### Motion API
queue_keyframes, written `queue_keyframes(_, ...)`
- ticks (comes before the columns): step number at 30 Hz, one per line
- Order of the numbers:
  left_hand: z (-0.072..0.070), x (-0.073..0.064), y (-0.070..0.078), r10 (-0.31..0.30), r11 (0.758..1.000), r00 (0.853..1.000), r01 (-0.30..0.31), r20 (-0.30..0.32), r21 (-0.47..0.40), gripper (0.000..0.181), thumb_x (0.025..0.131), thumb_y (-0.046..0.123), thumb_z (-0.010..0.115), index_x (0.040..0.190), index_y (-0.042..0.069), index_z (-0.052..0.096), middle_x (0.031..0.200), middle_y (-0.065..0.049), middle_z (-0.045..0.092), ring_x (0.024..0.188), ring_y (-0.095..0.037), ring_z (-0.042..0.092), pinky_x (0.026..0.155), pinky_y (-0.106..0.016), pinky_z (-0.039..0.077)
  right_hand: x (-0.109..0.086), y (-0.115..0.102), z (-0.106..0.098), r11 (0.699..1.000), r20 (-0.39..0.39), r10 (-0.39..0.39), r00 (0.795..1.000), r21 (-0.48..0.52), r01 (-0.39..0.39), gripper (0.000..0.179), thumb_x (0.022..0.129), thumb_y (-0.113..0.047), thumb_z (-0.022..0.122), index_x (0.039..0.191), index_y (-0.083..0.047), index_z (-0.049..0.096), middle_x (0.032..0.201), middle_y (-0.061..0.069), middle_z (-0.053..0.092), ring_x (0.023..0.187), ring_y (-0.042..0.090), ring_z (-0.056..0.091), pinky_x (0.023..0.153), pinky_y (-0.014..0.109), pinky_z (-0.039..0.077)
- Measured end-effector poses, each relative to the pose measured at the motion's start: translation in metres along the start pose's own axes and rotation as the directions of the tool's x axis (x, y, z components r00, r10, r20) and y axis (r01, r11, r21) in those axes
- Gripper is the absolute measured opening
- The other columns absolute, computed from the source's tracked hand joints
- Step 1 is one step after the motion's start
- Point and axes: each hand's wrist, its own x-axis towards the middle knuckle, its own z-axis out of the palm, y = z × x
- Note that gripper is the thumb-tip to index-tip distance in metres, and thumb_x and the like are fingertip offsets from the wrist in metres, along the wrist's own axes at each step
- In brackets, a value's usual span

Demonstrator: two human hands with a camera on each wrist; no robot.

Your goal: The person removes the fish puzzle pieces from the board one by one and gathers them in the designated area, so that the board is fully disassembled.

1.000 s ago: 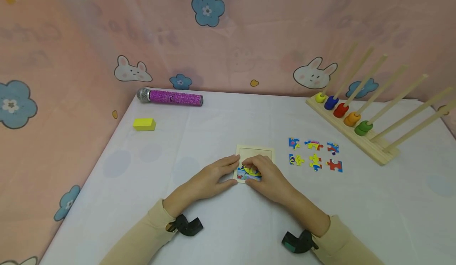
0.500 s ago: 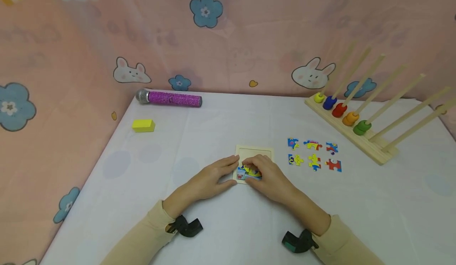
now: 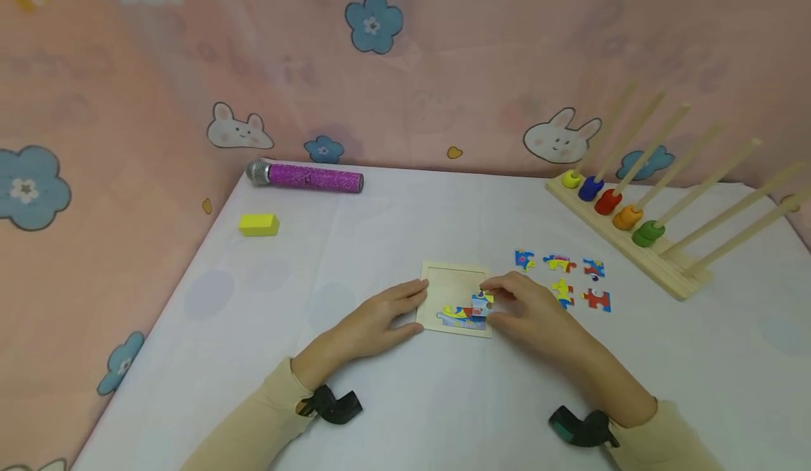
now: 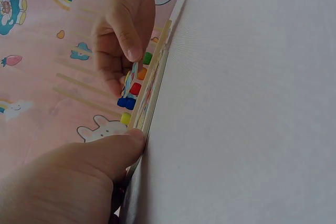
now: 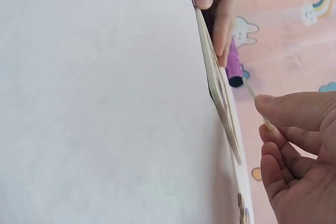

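Note:
A shallow square wooden puzzle tray (image 3: 453, 277) lies on the table. Along its near right side sit joined puzzle pieces (image 3: 457, 315) in yellow, red and blue; its lower left part shows bare wood. My left hand (image 3: 376, 319) rests at the tray's left side, fingers fairly straight and thumb (image 4: 123, 148) touching the edge. Over the tray's right edge, my right hand (image 3: 538, 312) pinches a blue-and-white puzzle piece (image 3: 481, 305) between thumb and fingers. The wrist views show that piece standing tilted, raised above the tray.
Several loose puzzle pieces (image 3: 595, 300) lie right of the tray, partly behind the right hand. A wooden peg rack (image 3: 624, 242) with coloured beads stands at the back right. A purple glitter microphone (image 3: 313, 177) and a yellow block (image 3: 258, 224) lie at the back left.
My right hand has moved right, from over the tray's lower left to its right edge, with a puzzle piece raised in its fingers. My left hand has stayed at the tray's left side.

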Motion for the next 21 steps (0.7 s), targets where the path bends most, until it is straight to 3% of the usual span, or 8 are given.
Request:
queue_keyframes(6, 0.000, 0.001, 0.001, 0.007, 1.000, 1.000, -0.007, 0.008, 0.002, 0.060, 0.093, 0.029, 0.061, 0.143, 0.005, 0.039, 0.154, -0.003, 0.032, 0.142, -0.018, 0.030, 0.114, -0.034, 0.032, -0.019, 0.020, -0.017, 0.998, -0.008, 0.039, 0.999, -0.042, -0.039, 0.037, 0.086, -0.014, 0.069, 0.122, -0.013, 0.059, 0.119, 0.003, 0.060, 0.108, 0.021, 0.056, 0.093, 0.041, 0.051)
queue_keyframes(13, -0.001, 0.000, 0.000, -0.003, 1.000, 1.000, 0.003, 0.017, -0.013, 0.059, 0.093, 0.027, 0.062, 0.142, 0.004, 0.040, 0.154, -0.003, 0.032, 0.142, -0.017, 0.029, 0.114, -0.034, 0.031, -0.036, 0.041, -0.023, 0.999, -0.033, 0.019, 0.999, -0.036, -0.020, 0.038, 0.086, -0.018, 0.071, 0.122, -0.012, 0.060, 0.118, 0.004, 0.061, 0.103, 0.014, 0.056, 0.087, 0.008, 0.044)
queue_keyframes(21, -0.001, 0.001, -0.001, 0.004, 1.000, 1.000, -0.004, 0.012, -0.015, 0.060, 0.093, 0.027, 0.062, 0.142, 0.003, 0.039, 0.154, -0.004, 0.033, 0.142, -0.018, 0.030, 0.114, -0.033, 0.031, -0.043, 0.047, -0.020, 0.997, -0.067, -0.011, 0.998, -0.076, 0.006, 0.036, 0.087, -0.017, 0.069, 0.121, -0.012, 0.060, 0.118, 0.004, 0.060, 0.098, 0.009, 0.051, 0.083, 0.007, 0.043)
